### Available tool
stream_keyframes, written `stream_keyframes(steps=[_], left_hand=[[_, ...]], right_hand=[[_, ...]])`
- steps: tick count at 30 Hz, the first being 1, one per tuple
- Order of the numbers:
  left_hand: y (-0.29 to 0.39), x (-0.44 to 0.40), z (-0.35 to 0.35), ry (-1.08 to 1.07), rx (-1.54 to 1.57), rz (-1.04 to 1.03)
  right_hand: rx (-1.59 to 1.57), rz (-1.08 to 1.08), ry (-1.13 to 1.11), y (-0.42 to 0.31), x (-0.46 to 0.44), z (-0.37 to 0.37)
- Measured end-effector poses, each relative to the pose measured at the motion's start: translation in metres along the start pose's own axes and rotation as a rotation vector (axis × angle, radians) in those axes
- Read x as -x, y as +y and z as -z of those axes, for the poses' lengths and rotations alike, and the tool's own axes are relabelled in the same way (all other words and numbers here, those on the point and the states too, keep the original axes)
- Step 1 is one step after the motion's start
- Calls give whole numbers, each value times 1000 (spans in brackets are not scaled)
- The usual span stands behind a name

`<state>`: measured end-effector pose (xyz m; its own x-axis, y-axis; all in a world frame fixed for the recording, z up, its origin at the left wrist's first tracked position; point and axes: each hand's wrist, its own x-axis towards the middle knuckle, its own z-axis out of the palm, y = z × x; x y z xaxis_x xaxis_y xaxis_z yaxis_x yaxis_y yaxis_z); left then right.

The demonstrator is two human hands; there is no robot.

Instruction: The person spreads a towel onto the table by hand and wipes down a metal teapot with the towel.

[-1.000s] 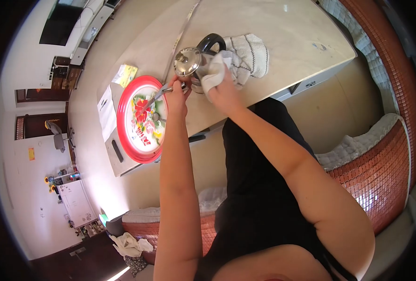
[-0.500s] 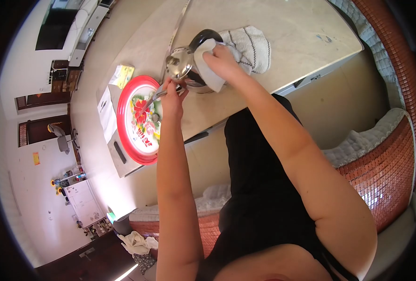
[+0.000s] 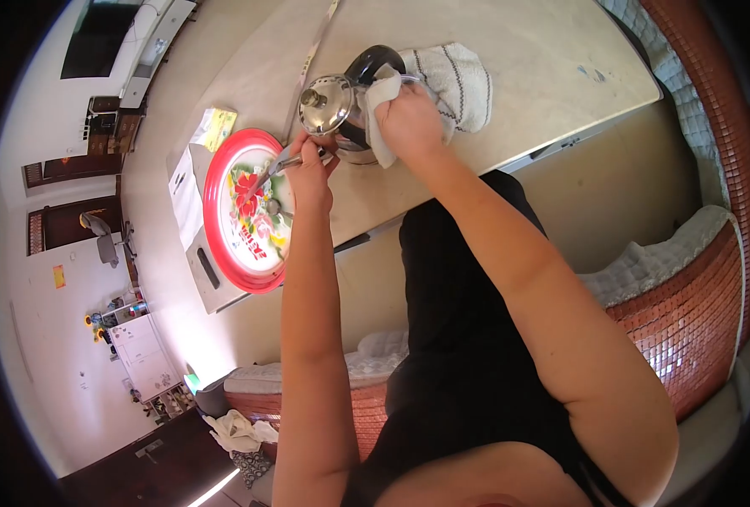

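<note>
A shiny metal kettle (image 3: pixel 351 139) with a domed lid (image 3: pixel 325 105) and a black handle (image 3: pixel 373 62) is tilted over the table, its lid side toward the tray. My right hand (image 3: pixel 411 122) is closed on a white cloth (image 3: pixel 383 114) pressed to the kettle's side. Below the lid, the fingers of my left hand (image 3: pixel 312 173) wrap round a slim silvery metal piece (image 3: pixel 278 166). It points down over the tray; whether it is the kettle's spout I cannot tell. A red-rimmed, flower-patterned tray (image 3: pixel 214 198) lies beneath, with a small grey round thing (image 3: pixel 274 205) on it.
A striped white towel (image 3: pixel 468 84) lies behind my right hand. Beside the tray are a yellow-and-white packet (image 3: pixel 216 127), a white sheet (image 3: pixel 187 198) and a dark slim object (image 3: pixel 208 267). A long flat strip (image 3: pixel 312 59) runs across the table (image 3: pixel 544 76). A sofa (image 3: pixel 671 313) stands at right.
My right hand has turned, its knuckles now more toward the camera, and the cloth is more bunched. The lid shows more fully. My left hand keeps its hold; the whole view has shifted slightly.
</note>
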<state>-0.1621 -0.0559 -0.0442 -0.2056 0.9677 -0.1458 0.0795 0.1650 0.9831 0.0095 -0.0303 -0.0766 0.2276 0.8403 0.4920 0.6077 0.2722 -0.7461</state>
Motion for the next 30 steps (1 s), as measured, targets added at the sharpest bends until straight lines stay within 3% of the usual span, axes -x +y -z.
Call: stream_keyframes(steps=[4,7,10,13,16,17,20,22,23,26,27,30], left_hand=[[2,2,-5,67,11,24],[0,2,-5,86,27,36],[3,1,-6,55,74,44],[1,-6,-2,26,159,58],[-8,-22,8,-44,169,27],[-12,-24,12,-16,176,29],[-7,-25,18,17,190,42],[-5,-29,24,-37,177,56],[-7,-31,21,53,204,66],[1,-20,16,27,215,29],[3,-17,7,157,237,35],[16,-3,0,124,244,-6]], right_hand=[[55,-145,-169,-11,33,14],[87,2,-18,-5,74,8],[334,280,-153,17,82,13],[301,660,-349,38,71,58],[376,471,-939,21,31,120],[446,631,-774,51,29,117],[537,732,-419,89,1,135],[242,195,-536,84,-20,148],[97,-82,-579,82,-26,151],[110,162,-8,83,-21,127],[209,160,55,72,-20,126],[-232,-523,-126,55,-19,105]])
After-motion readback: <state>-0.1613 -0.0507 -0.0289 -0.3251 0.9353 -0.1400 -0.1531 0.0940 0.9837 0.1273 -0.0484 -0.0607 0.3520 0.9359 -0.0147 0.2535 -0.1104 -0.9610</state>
